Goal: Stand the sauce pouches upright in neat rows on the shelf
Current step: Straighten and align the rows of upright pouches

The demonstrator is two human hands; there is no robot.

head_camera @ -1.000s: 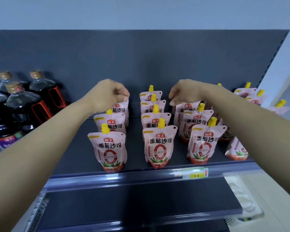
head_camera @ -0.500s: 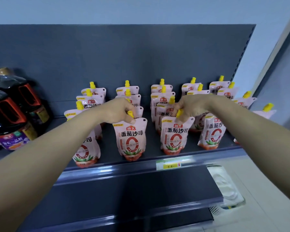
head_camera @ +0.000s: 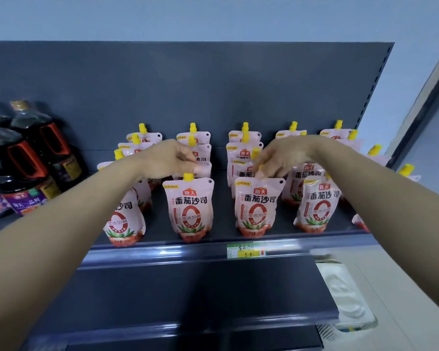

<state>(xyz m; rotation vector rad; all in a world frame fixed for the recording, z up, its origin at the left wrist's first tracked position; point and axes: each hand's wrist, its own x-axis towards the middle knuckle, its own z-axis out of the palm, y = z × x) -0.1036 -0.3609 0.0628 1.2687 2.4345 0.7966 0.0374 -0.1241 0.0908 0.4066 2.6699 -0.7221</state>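
Pink yellow-capped sauce pouches point(head_camera: 188, 207) stand upright in rows on the dark metal shelf point(head_camera: 162, 252), front ones close to its lip. The left hand point(head_camera: 166, 159) hovers loosely curled, holding nothing; the right hand's point(head_camera: 280, 158) fingertips touch a front pouch's top. Dark glass sauce bottles point(head_camera: 33, 158) crowd nine o'clock.

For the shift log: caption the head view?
Both hands, left hand and right hand, hover over upright sauce pouches rowed on the shelf.
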